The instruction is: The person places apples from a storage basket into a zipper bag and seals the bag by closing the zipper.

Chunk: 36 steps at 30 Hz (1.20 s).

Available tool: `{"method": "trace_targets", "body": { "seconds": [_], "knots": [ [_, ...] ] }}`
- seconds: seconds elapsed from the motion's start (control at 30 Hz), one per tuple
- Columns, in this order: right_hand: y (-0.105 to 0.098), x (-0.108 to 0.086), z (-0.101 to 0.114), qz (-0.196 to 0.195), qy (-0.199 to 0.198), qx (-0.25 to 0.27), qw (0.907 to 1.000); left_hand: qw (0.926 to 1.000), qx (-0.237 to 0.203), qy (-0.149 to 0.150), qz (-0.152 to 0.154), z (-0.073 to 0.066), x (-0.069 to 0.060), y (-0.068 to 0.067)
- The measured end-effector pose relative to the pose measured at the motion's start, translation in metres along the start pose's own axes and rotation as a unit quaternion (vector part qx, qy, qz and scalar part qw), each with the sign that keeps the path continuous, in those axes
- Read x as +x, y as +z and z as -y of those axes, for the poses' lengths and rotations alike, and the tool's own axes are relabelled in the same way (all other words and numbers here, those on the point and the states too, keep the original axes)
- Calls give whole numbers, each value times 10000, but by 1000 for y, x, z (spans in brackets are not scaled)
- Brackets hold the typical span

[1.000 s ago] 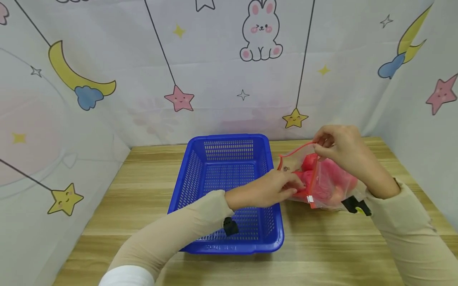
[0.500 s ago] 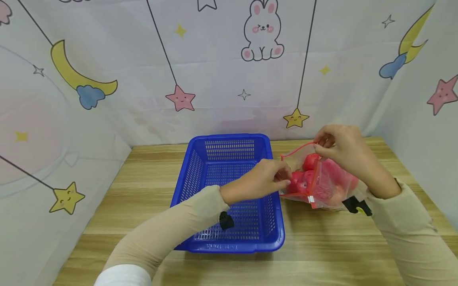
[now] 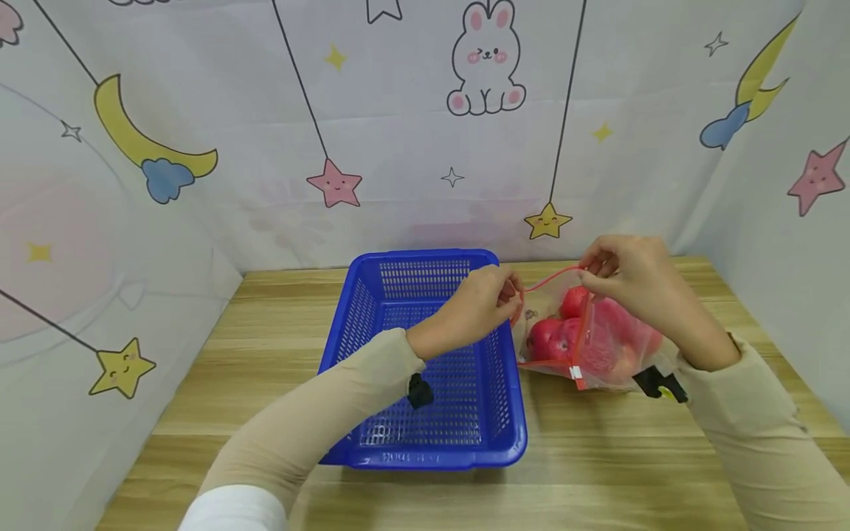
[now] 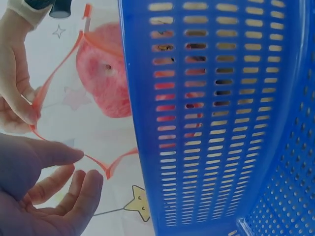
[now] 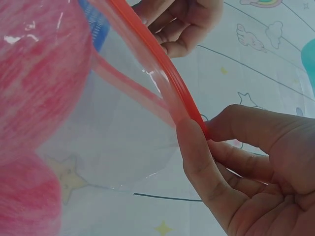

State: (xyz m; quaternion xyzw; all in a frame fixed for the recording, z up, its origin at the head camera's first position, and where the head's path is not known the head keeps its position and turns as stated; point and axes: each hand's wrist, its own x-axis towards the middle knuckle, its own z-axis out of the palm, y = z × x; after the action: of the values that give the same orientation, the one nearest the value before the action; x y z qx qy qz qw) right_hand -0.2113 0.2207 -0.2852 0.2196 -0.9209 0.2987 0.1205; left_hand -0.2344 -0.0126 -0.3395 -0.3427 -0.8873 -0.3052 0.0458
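A clear zip bag [image 3: 604, 343] with a red zip edge [image 3: 579, 335] lies at the right, its mouth spread open. Inside are several red apples [image 3: 546, 341], partly covered by plastic. My right hand [image 3: 634, 269] pinches the far part of the zip edge between thumb and fingers. At the bag's left corner, my left hand [image 3: 479, 299] has its fingertips by the zip edge. In the left wrist view, the left thumb and loosely bent fingers [image 4: 89, 196] stay apart. The right wrist view shows the right fingers [image 5: 197, 157] gripping the edge.
Left of the bag stands a blue plastic basket [image 3: 432, 459] with slotted walls, below my left forearm. The wooden table [image 3: 279, 354] carries both. A white printed cloth [image 3: 398, 140] rises behind the table and along its sides.
My left hand has drawn out of the bag mouth, moving left and away from me to the bag's left corner. The right hand keeps its grip on the zip edge.
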Motion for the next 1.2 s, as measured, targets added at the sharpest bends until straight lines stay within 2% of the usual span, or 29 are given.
{"method": "trace_targets", "body": {
  "seconds": [0.17,0.33,0.5,0.7,0.97,1.2],
  "knots": [
    [2,-1,0,50,59,47,10000,9997,131,-223,27,5,6,0],
    [3,-2,1,85,71,85,9999,9997,106,-213,48,11,13,3],
    [6,-4,1,26,-22,66,10000,9998,-79,-112,120,17,19,5],
    [9,-5,2,-28,-121,74,9999,9997,-66,-10,218,22,24,8],
    [13,-9,2,-218,-270,49,9994,9996,220,150,111,24,28,12],
    [17,-13,3,-359,-388,62,9986,9971,528,542,-106,27,29,16]
  ]
}}
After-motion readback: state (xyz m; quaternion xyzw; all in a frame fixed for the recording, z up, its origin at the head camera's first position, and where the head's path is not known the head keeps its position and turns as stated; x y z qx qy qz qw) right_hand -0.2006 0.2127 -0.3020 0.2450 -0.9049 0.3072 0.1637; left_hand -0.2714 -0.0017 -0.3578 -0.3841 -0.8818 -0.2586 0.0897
